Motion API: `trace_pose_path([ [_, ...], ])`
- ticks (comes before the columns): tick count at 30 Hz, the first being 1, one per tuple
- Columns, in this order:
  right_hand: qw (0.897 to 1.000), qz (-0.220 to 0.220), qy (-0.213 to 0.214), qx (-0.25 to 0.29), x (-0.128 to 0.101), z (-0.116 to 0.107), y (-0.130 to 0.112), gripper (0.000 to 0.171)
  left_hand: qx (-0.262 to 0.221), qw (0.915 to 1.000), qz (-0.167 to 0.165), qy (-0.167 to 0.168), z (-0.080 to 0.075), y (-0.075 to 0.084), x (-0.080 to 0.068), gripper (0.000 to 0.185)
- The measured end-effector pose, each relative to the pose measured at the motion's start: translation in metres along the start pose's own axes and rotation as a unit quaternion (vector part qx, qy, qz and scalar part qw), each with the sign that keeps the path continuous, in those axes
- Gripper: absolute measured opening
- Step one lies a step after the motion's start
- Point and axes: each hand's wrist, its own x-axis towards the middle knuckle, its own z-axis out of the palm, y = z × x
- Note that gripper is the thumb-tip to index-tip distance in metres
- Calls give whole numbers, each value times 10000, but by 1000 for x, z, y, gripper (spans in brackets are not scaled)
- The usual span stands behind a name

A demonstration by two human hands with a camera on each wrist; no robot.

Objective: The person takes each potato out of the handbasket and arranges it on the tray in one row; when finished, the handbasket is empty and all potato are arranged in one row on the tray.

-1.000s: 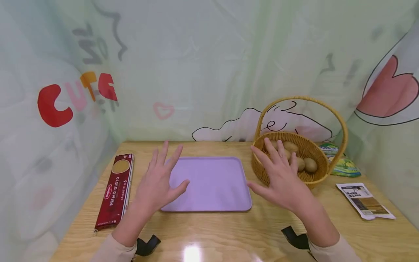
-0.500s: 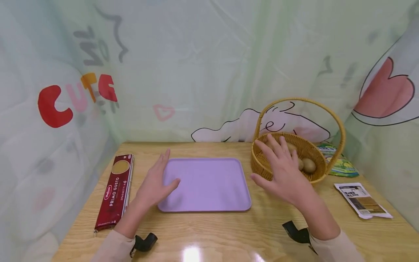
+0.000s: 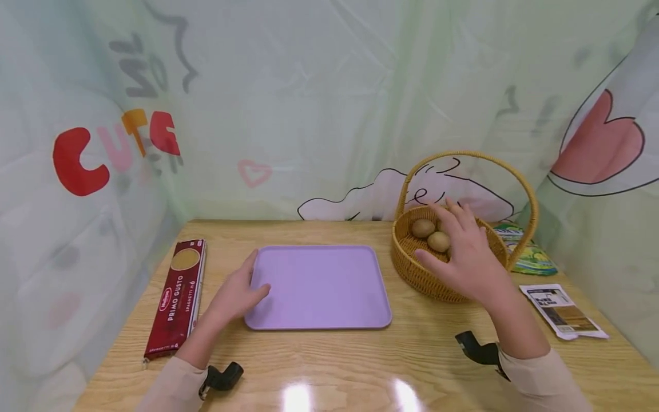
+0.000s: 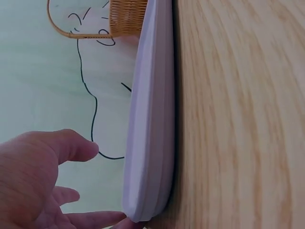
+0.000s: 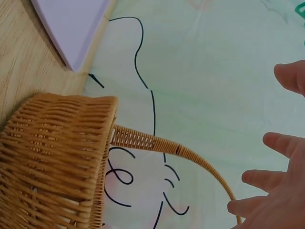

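Observation:
My left hand lies relaxed at the left rim of a flat lilac tray, thumb over its surface and fingers along the edge. In the left wrist view the left hand has one fingertip touching the tray's near corner, with the thumb held clear above it. My right hand hovers with spread fingers over a wicker basket that holds potatoes. The right wrist view has the right hand's fingers straight and apart, beside the basket's handle, holding nothing.
A red spaghetti box lies along the table's left side. A flat printed packet and a green packet lie right of the basket. Printed plastic sheeting walls the wooden table on three sides.
My right hand has moved forward from the tray's right edge to above the potatoes in the basket. My left hand has lowered onto the tray's left rim.

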Motion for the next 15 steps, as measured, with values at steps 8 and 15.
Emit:
trace_pose_path([
  [8, 9996, 123, 32, 244, 8, -8, 12, 82, -35, 10000, 35, 43, -5, -5, 0, 68],
  [15, 9997, 219, -105, 30, 19, -17, 17, 82, 3, 9999, -103, 91, -4, -9, 1, 50],
])
